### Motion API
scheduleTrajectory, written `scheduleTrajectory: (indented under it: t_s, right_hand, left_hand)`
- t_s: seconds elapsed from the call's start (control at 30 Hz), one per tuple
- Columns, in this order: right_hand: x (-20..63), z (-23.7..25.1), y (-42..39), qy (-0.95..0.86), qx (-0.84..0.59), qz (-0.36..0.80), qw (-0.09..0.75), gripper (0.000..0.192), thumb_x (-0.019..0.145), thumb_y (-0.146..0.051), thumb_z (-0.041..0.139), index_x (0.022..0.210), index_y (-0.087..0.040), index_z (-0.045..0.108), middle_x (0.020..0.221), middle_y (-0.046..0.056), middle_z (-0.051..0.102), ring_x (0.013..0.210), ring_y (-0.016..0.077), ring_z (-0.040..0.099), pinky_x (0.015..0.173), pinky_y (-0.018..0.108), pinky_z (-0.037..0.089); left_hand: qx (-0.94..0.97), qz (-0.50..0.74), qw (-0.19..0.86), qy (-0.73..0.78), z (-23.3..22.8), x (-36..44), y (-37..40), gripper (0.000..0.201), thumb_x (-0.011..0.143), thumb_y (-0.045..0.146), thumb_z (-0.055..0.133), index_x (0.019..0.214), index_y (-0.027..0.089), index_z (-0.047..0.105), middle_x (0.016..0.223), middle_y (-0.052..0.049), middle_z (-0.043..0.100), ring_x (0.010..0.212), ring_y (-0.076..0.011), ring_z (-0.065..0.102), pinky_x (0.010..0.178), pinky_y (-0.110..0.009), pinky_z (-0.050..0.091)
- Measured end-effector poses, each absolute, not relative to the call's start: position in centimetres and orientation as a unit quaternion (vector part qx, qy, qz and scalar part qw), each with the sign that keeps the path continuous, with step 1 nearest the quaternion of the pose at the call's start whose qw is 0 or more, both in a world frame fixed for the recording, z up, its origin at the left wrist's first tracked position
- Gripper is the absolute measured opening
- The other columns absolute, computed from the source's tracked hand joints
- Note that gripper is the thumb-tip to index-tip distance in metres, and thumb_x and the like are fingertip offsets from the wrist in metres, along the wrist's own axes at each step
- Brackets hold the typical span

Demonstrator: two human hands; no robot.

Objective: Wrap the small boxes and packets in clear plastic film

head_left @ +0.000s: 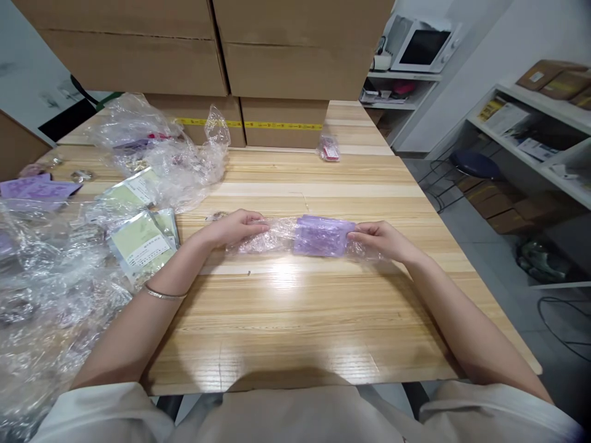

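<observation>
Far left, loose clear plastic wrap (41,295) is heaped up, w/ green-labelled packets (143,243) lying half in it. Left hand (235,227) pinches the left end of a clear bag (277,237), mid-table. Inside sits a purple pouch (321,235), toward the right end. Right hand (381,239) grips that end, fingers closed on the film. Risk: film looks thin & slippery, so a hard pull from both ends could tear it or let the pouch slide out. Far side, a small bag w/ sth red (329,149) sits by the cardboard boxes (281,74).
</observation>
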State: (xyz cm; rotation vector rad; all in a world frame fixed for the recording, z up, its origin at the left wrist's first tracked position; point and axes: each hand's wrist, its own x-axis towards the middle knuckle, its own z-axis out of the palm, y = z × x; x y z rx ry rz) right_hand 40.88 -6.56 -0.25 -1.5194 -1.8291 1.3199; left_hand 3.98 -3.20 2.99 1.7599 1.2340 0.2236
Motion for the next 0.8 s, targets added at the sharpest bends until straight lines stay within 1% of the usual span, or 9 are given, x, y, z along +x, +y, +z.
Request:
scheduleTrajectory:
  t_s: [0.1, 0.17, 0.27, 0.33, 0.4, 0.5, 0.63, 0.7, 0.8]
  right_hand:
    - [42.1, -1.3, -5.6, -0.616, -0.571, 0.501, 0.209, 0.047, 0.072, -0.061, 0.071, 0.088, -0.016, 0.07, 0.071, 0.003, 0.066, 0.058, 0.0138, 0.055, 0.054, 0.027, 0.043]
    - [42.8, -1.8, -5.2, -0.604, -0.615, 0.458, 0.217, 0.05, 0.074, -0.058, 0.07, 0.097, -0.014, 0.07, 0.08, 0.007, 0.07, 0.064, 0.0176, 0.061, 0.06, 0.031, 0.048]
    - [42.6, -1.7, -5.5, -0.645, -0.688, 0.236, 0.235, 0.055, 0.082, -0.05, 0.064, 0.121, -0.011, 0.063, 0.109, 0.018, 0.069, 0.091, 0.0294, 0.066, 0.08, 0.044, 0.053]
    - [41.5, -1.1, -6.5, -0.687, -0.683, 0.056, 0.242, 0.056, 0.089, -0.044, 0.056, 0.133, -0.01, 0.056, 0.131, 0.024, 0.059, 0.118, 0.0371, 0.057, 0.098, 0.055, 0.045]
    - [39.7, -0.7, -7.8, -0.742, -0.63, -0.027, 0.228, 0.055, 0.096, -0.041, 0.045, 0.142, -0.01, 0.048, 0.144, 0.023, 0.05, 0.136, 0.0366, 0.043, 0.11, 0.058, 0.033]
    - [37.2, -1.4, -9.6, -0.834, -0.534, 0.032, 0.137, 0.058, 0.1, -0.047, 0.034, 0.151, -0.018, 0.037, 0.155, 0.015, 0.039, 0.146, 0.0308, 0.03, 0.118, 0.056, 0.023]
    - [35.5, -4.0, -10.4, -0.843, -0.525, 0.084, 0.079, 0.069, 0.099, -0.059, 0.028, 0.157, -0.022, 0.022, 0.164, 0.011, 0.018, 0.152, 0.0309, 0.009, 0.118, 0.059, 0.017]
    - [35.3, -4.9, -10.2, -0.835, -0.537, 0.083, 0.088, 0.069, 0.099, -0.059, 0.027, 0.158, -0.023, 0.018, 0.165, 0.011, 0.015, 0.152, 0.0302, 0.005, 0.119, 0.059, 0.014]
    - [35.3, -5.3, -9.9, -0.831, -0.541, 0.087, 0.099, 0.066, 0.1, -0.056, 0.027, 0.158, -0.025, 0.018, 0.165, 0.01, 0.016, 0.152, 0.0288, 0.005, 0.12, 0.058, 0.013]
  left_hand:
    - [0.69, 0.115, 0.472, 0.537, 1.3, 3.4, -2.3, 0.034, 0.083, 0.054, 0.059, 0.086, 0.02, 0.057, 0.056, 0.004, 0.052, 0.047, -0.0112, 0.045, 0.051, -0.024, 0.037]
    - [0.697, 0.119, 0.395, 0.586, 0.3, 3.2, -2.1, 0.03, 0.084, 0.048, 0.059, 0.095, 0.02, 0.057, 0.065, 0.002, 0.058, 0.053, -0.0142, 0.053, 0.056, -0.026, 0.042]
    - [0.741, 0.178, 0.148, 0.63, 0.2, 4.3, -3.1, 0.034, 0.086, 0.032, 0.055, 0.116, 0.016, 0.056, 0.099, -0.009, 0.063, 0.089, -0.0226, 0.063, 0.078, -0.034, 0.048]
    - [0.77, 0.212, 0.013, 0.602, 1.0, 6.0, -4.8, 0.034, 0.091, 0.026, 0.046, 0.121, 0.011, 0.057, 0.114, -0.017, 0.059, 0.106, -0.0275, 0.059, 0.088, -0.039, 0.046]
    - [0.833, 0.165, 0.021, 0.527, 2.2, 8.1, -6.8, 0.034, 0.097, 0.028, 0.037, 0.108, 0.011, 0.065, 0.102, -0.015, 0.064, 0.097, -0.0261, 0.061, 0.085, -0.038, 0.047]
    - [0.869, -0.007, 0.124, 0.479, 3.2, 10.5, -9.6, 0.056, 0.101, 0.045, 0.028, 0.078, 0.014, 0.069, 0.074, -0.011, 0.067, 0.07, -0.0234, 0.064, 0.07, -0.036, 0.048]
    - [0.821, -0.098, 0.101, 0.553, 2.4, 11.1, -10.9, 0.06, 0.099, 0.055, 0.03, 0.108, 0.007, 0.066, 0.073, -0.015, 0.07, 0.073, -0.0308, 0.069, 0.065, -0.037, 0.048]
    - [0.785, -0.101, 0.086, 0.605, 1.8, 10.7, -10.5, 0.066, 0.099, 0.057, 0.029, 0.123, 0.002, 0.058, 0.075, -0.018, 0.07, 0.077, -0.0339, 0.07, 0.067, -0.039, 0.049]
    - [0.77, -0.047, 0.094, 0.63, 1.1, 10.1, -9.3, 0.071, 0.097, 0.063, 0.028, 0.129, 0.006, 0.054, 0.086, -0.019, 0.071, 0.085, -0.036, 0.07, 0.073, -0.044, 0.051]
